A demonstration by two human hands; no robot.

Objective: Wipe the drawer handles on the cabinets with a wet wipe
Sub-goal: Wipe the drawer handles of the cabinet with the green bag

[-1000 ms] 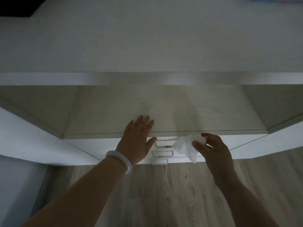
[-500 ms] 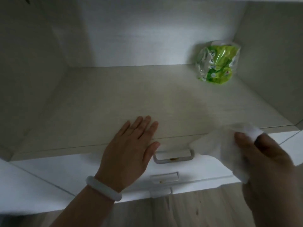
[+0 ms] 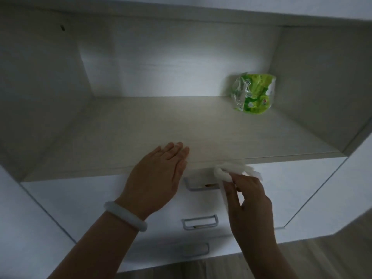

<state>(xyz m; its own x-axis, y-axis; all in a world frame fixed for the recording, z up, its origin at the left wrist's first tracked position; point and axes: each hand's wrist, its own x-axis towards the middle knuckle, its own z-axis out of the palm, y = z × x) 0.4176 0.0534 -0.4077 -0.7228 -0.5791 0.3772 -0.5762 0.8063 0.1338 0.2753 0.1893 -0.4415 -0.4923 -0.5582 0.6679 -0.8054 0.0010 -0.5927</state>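
A pale, wood-grained open shelf [image 3: 221, 137] of a white cabinet is seen from above, in dim light, with three white drawer fronts stacked beneath its front edge. The left hand [image 3: 155, 178] is laid flat, palm down, on the front edge of the shelf, with its fingers straight and held together and pointed towards the back of the cabinet; nothing is held in it. A smooth, pale, round bangle [image 3: 125, 215] is worn on the left wrist. The right hand [image 3: 249, 200] is placed just to the right of the left hand, and a crumpled white wet wipe [image 3: 231, 172] is pinched between its thumb and curled fingers. The wipe is pressed against the right end of the top drawer's silver metal bar handle [image 3: 198, 187], so that this end of the handle is hidden beneath the wipe, while the left end and the middle of the bar are left uncovered. A second silver bar handle [image 3: 199, 222] is seen on the middle drawer below, and a third handle [image 3: 195, 250], blurred and faint, on the lowest drawer; neither is touched. A crinkled green and white plastic packet [image 3: 252, 93] is leaned against the back right corner of the shelf, well apart from both hands. A strip of light wooden floor [image 3: 332, 256] is seen at the bottom right.
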